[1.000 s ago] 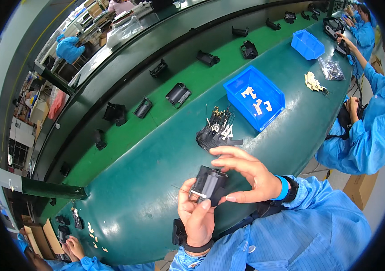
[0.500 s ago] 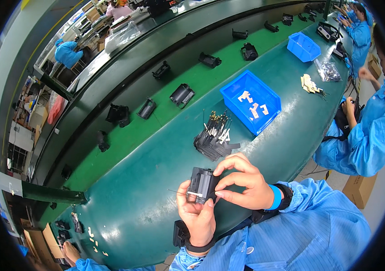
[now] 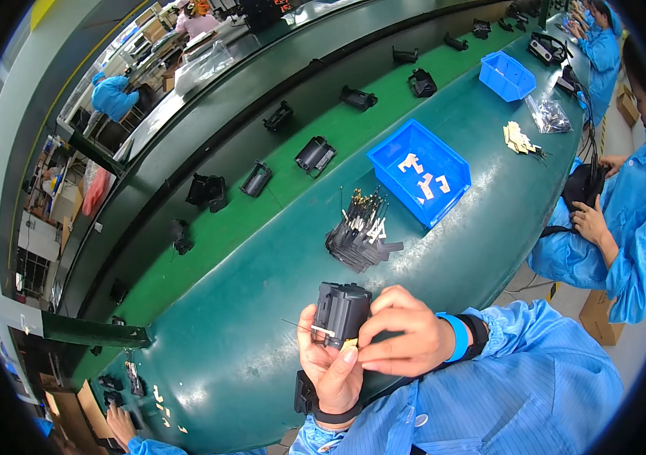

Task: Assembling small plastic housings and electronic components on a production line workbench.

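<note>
My left hand [image 3: 332, 377] holds a black plastic housing [image 3: 344, 306] tilted up in front of me, with fingers behind it and the thumb at its lower edge. A white strip with a thin dark wire [image 3: 323, 331] lies across the housing's lower left and sticks out past my fingers. By the left thumb tip shows a small yellowish piece [image 3: 349, 344]. Closed fingers of my right hand [image 3: 402, 334] press together at the housing's lower right, next to that piece; what they pinch is hidden. A pile of black parts with wires [image 3: 361, 235] lies just beyond on the green table.
A blue bin [image 3: 421, 171] holds several pale pieces; a second blue bin [image 3: 506, 76] stands farther off. Yellowish strips [image 3: 518, 139] and a clear bag [image 3: 550, 116] lie to the right. Black housings [image 3: 315, 155] line the green belt [image 3: 285, 182]. Co-workers [image 3: 603, 220] sit along the table.
My right fingers have moved down along the housing and drawn together. The yellowish piece now shows by my left thumb. Housings on the belt have shifted to the right.
</note>
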A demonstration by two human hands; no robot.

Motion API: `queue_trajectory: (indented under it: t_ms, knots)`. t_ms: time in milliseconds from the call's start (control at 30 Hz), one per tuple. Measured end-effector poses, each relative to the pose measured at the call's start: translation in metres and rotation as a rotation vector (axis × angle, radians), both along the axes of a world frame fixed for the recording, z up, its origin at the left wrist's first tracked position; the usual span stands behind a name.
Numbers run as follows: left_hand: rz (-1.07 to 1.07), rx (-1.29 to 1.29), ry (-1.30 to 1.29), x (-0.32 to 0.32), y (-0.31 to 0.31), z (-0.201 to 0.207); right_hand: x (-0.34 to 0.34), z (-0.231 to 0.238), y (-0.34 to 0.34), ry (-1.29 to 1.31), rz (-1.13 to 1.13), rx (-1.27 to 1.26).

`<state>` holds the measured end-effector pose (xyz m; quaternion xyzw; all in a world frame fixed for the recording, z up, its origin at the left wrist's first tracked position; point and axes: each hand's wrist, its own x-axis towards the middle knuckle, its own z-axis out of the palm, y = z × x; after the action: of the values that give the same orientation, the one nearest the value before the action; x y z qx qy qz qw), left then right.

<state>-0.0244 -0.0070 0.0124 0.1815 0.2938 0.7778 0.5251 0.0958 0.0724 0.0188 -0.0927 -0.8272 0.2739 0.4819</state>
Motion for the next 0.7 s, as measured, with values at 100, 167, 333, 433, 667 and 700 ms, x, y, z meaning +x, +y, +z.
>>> queue_trajectory:
  t_ms: [100, 167, 333, 433, 667, 700]
  knots:
    - [0.008, 0.041, 0.031, 0.0, 0.001, -0.004, 0.0, 0.002, 0.004, 0.035, 0.012, -0.148]
    - [0.005, 0.04, 0.044, 0.0, 0.0, -0.008, 0.0, 0.002, 0.004, 0.009, -0.019, -0.218]
    - [0.108, 0.045, 0.186, 0.005, 0.001, -0.012, 0.002, 0.001, 0.005, -0.027, -0.026, -0.254]
    - [0.146, 0.027, 0.264, 0.007, 0.001, -0.011, 0.002, 0.001, 0.005, -0.031, -0.034, -0.264]
    - [0.196, -0.006, 0.323, 0.011, 0.002, -0.009, 0.002, 0.002, 0.005, -0.062, -0.13, -0.121]
    - [0.187, 0.017, 0.34, 0.01, 0.002, -0.011, 0.002, 0.002, 0.005, -0.071, -0.136, -0.106]
